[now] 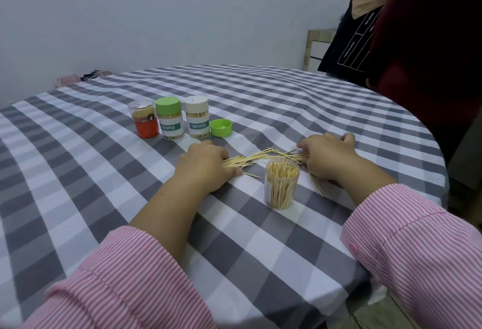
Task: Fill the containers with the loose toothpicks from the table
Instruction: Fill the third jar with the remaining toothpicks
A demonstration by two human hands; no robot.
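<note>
Both hands' fingertips are hidden in the loose toothpicks (260, 157) (too many to count) on the desk (104, 172): left hand (206, 164) grasping one end, right hand (326, 156) the other. One open container (281, 184) stands near; three capped containers (169, 120) and one green lid (221, 127) behind.

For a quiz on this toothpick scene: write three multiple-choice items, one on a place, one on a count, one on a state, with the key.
1. Where does the loose green lid lie?
A. right of the white-lidded container
B. on the open container
C. left of the orange container

2. How many containers stand in the far row?
A. two
B. three
C. five

3. What state is the container nearest the person in?
A. lidded
B. tipped over
C. upright, open

Key: 1 A, the lid sits on the cloth beside it. 2 B, orange container, green-lidded container and the white-lidded one. 3 C, toothpick tips show at its open mouth.
</note>
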